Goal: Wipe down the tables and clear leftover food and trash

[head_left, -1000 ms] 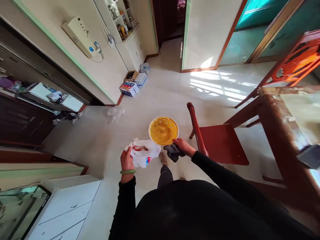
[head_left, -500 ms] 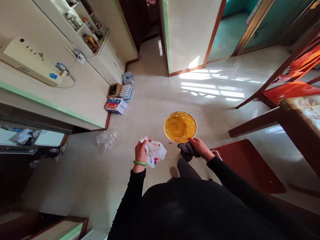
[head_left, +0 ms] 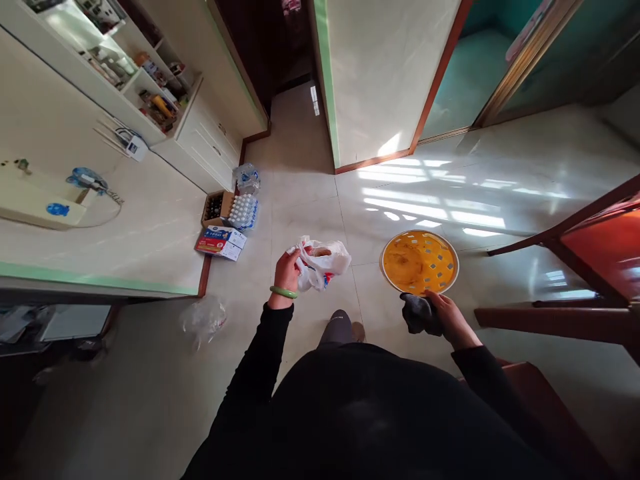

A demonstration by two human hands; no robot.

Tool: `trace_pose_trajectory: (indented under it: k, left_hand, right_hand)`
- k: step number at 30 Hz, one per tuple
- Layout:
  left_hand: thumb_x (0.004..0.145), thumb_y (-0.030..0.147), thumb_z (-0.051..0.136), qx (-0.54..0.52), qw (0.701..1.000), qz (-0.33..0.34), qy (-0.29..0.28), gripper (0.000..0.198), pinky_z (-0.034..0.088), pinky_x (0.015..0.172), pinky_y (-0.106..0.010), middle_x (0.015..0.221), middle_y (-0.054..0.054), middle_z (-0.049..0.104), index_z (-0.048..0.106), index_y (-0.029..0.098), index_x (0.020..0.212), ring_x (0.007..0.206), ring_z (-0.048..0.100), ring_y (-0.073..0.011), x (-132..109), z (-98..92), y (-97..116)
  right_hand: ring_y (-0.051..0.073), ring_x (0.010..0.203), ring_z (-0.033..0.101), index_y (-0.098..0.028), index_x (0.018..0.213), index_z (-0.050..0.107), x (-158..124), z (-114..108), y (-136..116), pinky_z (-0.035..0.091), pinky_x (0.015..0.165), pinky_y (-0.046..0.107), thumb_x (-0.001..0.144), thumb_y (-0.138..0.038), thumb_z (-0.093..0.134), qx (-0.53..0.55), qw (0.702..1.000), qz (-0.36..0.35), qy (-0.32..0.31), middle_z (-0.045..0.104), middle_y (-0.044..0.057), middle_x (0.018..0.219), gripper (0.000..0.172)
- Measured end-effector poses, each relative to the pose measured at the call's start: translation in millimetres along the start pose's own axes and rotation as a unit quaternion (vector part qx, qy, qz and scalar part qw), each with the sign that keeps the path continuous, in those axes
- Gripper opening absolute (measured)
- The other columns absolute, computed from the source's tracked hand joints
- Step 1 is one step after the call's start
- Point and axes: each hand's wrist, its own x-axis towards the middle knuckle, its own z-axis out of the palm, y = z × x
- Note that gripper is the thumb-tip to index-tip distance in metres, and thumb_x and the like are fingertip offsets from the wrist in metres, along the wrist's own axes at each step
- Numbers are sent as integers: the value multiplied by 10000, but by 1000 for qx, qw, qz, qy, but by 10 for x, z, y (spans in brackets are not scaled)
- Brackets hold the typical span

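My left hand point(head_left: 287, 271), with a green bangle on the wrist, is closed on a crumpled white plastic bag point(head_left: 323, 264) held out in front of me. My right hand point(head_left: 447, 312) grips the near rim of a yellow bowl point(head_left: 420, 262) with white square marks and orange residue inside. The same hand also clutches a dark cloth point(head_left: 418, 314) under the rim. Both are carried above a pale tiled floor. My black sleeves and body fill the bottom of the view.
Red wooden chairs and a table leg point(head_left: 575, 267) stand on the right. Boxes and packs of water bottles point(head_left: 230, 223) sit by the left wall, with a clear plastic bag point(head_left: 203, 320) on the floor. A dark doorway point(head_left: 280, 47) and white cabinets lie ahead.
The view has swung left and moved forward, away from the red chair. My left hand has lifted the bag higher, and the bowl has shifted to the right.
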Motion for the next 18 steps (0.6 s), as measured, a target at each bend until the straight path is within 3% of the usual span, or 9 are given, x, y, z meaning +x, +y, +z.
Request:
trace_pose_trajectory:
  k: [5, 9, 14, 18]
  left_hand:
    - [653, 448, 926, -2, 998, -22, -59, 525, 570, 967, -431, 1098, -139, 835, 796, 180, 1085, 1202, 745, -351, 1280, 717, 223]
    - [675, 391, 897, 9, 992, -56, -111, 436, 575, 910, -392, 1100, -135, 831, 783, 184, 1041, 1158, 755, -320, 2300, 1417, 334]
    - [683, 331, 872, 37, 978, -102, -179, 352, 580, 909, -366, 1027, -98, 830, 765, 204, 993, 1093, 771, -278, 3370, 2552, 452]
    - [698, 355, 874, 55, 963, -112, -240, 381, 569, 911, -350, 1089, -102, 832, 768, 208, 1033, 1134, 760, -274, 4077, 3577, 426]
  right_hand:
    - [153, 521, 621, -151, 912, 696, 771, 185, -793, 482, 439, 232, 871, -468, 613, 102, 992, 65, 43, 713, 58, 712, 330]
    - [147, 437, 549, -144, 963, 681, 1308, 196, -1404, 407, 380, 239, 888, -489, 585, 145, 983, 80, 76, 660, 33, 631, 365]
    - [165, 476, 584, -166, 928, 664, 1875, -65, -2027, 445, 421, 252, 878, -474, 588, 181, 963, 98, 172, 658, 43, 641, 321]
    - [202, 530, 637, -170, 928, 685, 2410, -440, -2258, 477, 446, 273, 868, -531, 580, 180, 953, 115, 213, 696, 85, 692, 381]
